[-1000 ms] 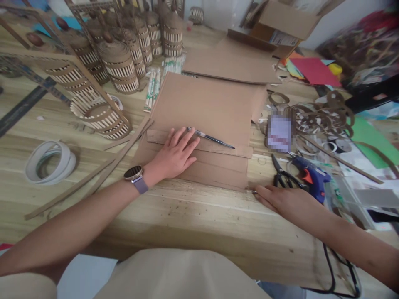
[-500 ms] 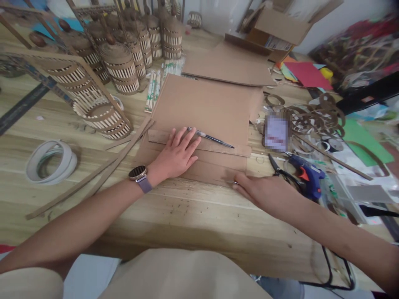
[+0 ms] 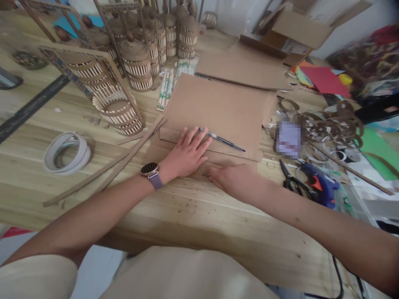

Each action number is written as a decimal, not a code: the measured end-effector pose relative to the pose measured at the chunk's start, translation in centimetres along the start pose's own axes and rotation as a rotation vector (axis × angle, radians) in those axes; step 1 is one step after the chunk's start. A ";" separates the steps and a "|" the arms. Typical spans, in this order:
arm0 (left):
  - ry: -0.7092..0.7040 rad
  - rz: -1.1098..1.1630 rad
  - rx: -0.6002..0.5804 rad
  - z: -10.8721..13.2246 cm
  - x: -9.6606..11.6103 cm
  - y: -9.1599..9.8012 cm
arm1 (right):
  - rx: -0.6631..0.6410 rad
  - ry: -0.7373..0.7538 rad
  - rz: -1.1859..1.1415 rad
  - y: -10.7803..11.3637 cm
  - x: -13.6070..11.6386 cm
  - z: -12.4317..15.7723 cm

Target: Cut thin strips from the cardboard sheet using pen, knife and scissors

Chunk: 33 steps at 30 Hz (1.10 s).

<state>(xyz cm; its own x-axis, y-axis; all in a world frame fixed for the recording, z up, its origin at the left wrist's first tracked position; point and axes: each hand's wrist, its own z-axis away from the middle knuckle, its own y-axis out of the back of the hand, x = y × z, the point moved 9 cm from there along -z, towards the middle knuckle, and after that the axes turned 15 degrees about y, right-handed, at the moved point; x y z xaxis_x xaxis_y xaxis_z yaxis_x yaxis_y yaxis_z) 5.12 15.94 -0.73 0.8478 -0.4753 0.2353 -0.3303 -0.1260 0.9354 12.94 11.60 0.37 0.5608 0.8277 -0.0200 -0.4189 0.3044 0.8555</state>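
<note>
My left hand (image 3: pixel 188 155) lies flat with fingers spread, pressing a cardboard strip (image 3: pixel 168 134) onto a large cardboard sheet (image 3: pixel 222 104). A pen (image 3: pixel 229 143) rests on the cardboard, its upper end by my left fingertips. My right hand (image 3: pixel 233 178) is closed in a pinch close to the sheet's near edge, just right of my left hand. From its fingers pokes the tip of a small blade (image 3: pixel 206 175); the rest of it is hidden. Narrow cardboard strips (image 3: pixel 116 168) cross on the table left of the sheet.
Several stick-and-cardboard lanterns (image 3: pixel 135 62) stand at the back left, with rolls of tape (image 3: pixel 67 153) nearer me. On the right lie scissors (image 3: pixel 294 180), a blue glue gun (image 3: pixel 324 185), a phone (image 3: pixel 288 139) and curled cardboard strips (image 3: pixel 333 124). A cardboard box (image 3: pixel 304 31) stands behind.
My right hand has moved left along the cardboard's near edge, up close to my left hand. The left hand keeps its place on the strip. The view has shifted slightly.
</note>
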 end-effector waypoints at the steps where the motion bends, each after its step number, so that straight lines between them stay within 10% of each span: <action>1: -0.002 0.005 0.002 0.0 0.0 0.0 | 0.003 -0.001 0.016 0.2 -0.1 -0.1; 8: -0.008 -0.020 -0.002 0.1 0.0 -0.2 | -0.167 0.011 0.105 1.0 -1.0 -0.8; 33: -0.018 0.007 -0.025 0.2 -0.5 -0.5 | -0.131 -0.049 0.103 -3.3 1.9 5.7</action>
<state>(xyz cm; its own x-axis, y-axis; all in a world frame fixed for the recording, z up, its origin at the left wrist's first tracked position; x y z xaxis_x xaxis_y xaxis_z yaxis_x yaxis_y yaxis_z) 4.79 16.12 -1.38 0.8376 -0.4920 0.2375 -0.3258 -0.1009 0.9401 19.48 9.52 0.50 0.5424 0.8350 0.0923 -0.5637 0.2803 0.7770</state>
